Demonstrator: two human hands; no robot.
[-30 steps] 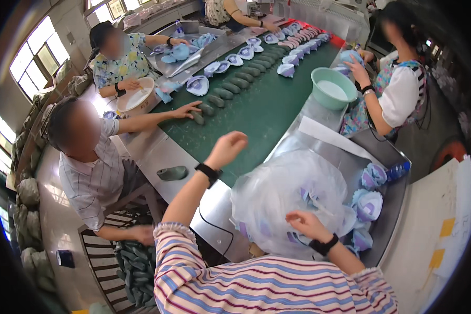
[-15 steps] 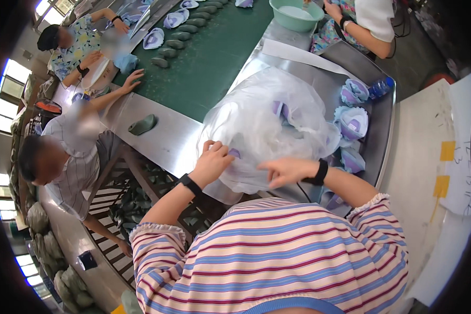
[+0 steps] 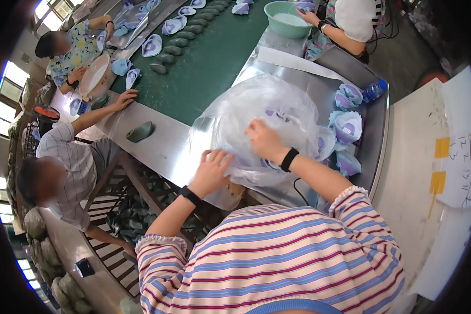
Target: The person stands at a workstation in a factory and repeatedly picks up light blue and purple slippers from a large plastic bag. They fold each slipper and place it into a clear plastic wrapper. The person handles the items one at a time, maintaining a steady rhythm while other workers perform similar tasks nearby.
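A large clear plastic bag [image 3: 293,97] lies crumpled in front of me on the metal table, with lilac and pale-blue shoe uppers showing faintly through its film. At its near left side, the bent fingers of my left hand [image 3: 212,170] grip the film. Over the middle of the bag is my right hand [image 3: 265,140], its fingers drawn together and slightly blurred; whatever is between them cannot be made out. Beside the bag on the right sit several loose shoe uppers [image 3: 347,127], lilac inside with scalloped blue edges.
A green conveyor belt [image 3: 193,78] carries rows of dark green shoe lasts and uppers. One shoe last [image 3: 141,132] rests on the metal ledge. A blue bottle [image 3: 374,91] lies in the table's right corner. Co-workers work at left and far right, near a green basin [image 3: 288,21].
My right hand has moved left and farther away, onto the bag's middle. My left hand stays at the bag's near edge, slightly lower. The co-worker at far right has shifted left.
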